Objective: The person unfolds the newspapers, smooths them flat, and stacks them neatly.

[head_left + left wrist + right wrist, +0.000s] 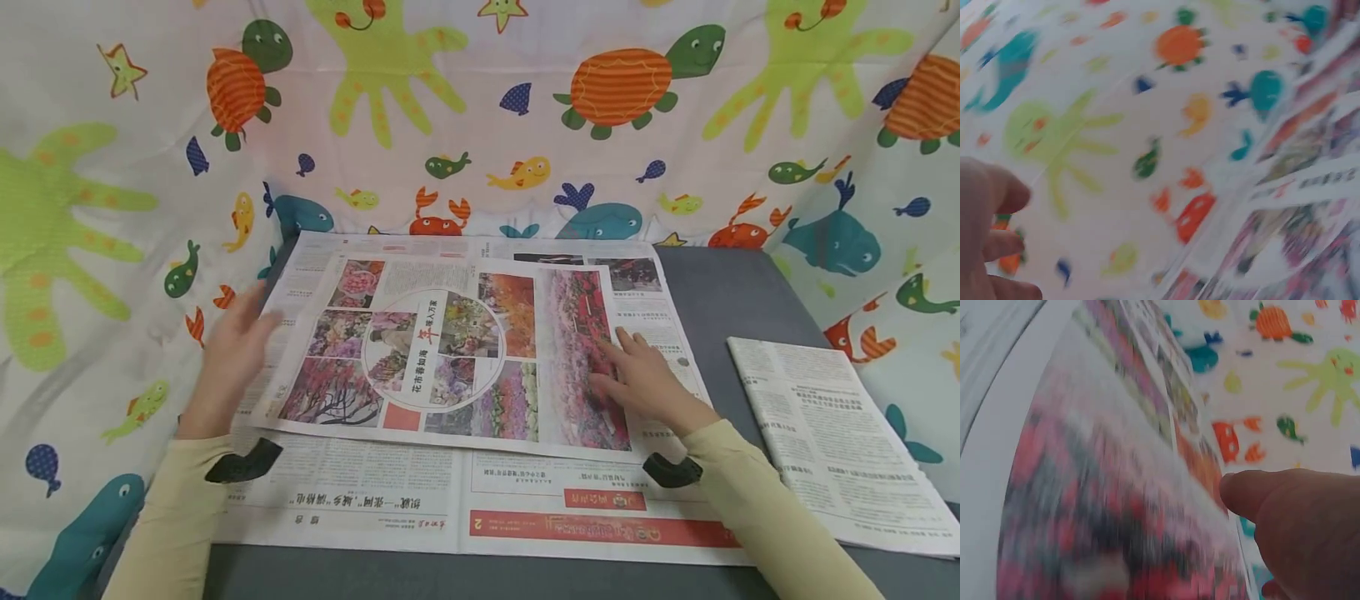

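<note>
A newspaper sheet with flower photos and a white circle (pixel 453 350) lies at a slight slant on a larger spread newspaper (pixel 360 492) in the head view. My right hand (pixel 648 375) rests on the flower sheet's right side with fingers spread. To the left, my left hand (pixel 232 362) is blurred and raised beside the sheet's left edge, holding nothing. The left wrist view shows its curled-looking fingers (pixel 1004 244) apart from the paper. In the right wrist view a finger (pixel 1260 494) shows near the sheet's edge, also blurred.
A folded newspaper (pixel 840 442) lies at the right on the dark grey table (pixel 720 292). A white cloth with cartoon sea animals (pixel 495 108) hangs behind and along both sides of the table. Dark straps circle both wrists.
</note>
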Demonstrator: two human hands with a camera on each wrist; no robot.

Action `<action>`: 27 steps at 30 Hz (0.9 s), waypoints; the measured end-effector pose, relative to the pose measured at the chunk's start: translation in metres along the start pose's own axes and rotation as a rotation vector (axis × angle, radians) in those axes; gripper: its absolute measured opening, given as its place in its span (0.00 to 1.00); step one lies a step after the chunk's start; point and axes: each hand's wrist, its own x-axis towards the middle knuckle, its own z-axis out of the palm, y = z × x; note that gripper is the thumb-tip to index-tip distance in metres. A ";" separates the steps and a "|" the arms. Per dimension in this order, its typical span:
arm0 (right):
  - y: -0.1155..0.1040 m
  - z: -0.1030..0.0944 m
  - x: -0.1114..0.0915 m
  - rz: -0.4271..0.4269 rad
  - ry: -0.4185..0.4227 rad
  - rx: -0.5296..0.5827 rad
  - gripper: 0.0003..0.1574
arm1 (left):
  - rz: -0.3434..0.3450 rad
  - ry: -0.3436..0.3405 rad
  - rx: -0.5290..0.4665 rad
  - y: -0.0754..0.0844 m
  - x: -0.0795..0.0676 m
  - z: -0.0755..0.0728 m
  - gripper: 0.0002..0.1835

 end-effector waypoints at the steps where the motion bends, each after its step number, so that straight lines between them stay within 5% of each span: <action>1: -0.008 0.001 0.004 -0.023 0.003 0.001 0.42 | 0.081 -0.046 0.137 0.008 0.000 0.015 0.35; 5: -0.043 0.011 0.020 -0.105 -0.031 -0.013 0.41 | 0.331 -0.274 0.454 0.031 0.003 0.085 0.38; 10: -0.082 0.031 0.029 -0.158 -0.146 0.012 0.42 | 0.414 -0.507 0.681 0.040 0.007 0.164 0.40; 13: -0.095 0.043 0.028 -0.180 -0.189 0.036 0.41 | 0.418 -0.544 0.737 0.034 0.015 0.192 0.40; 18: -0.103 0.059 0.024 -0.169 -0.230 0.013 0.42 | 0.354 -0.534 0.781 0.019 0.023 0.213 0.40; 27: -0.103 0.060 0.021 -0.199 -0.161 0.009 0.40 | 0.325 -0.539 0.787 0.015 0.023 0.215 0.40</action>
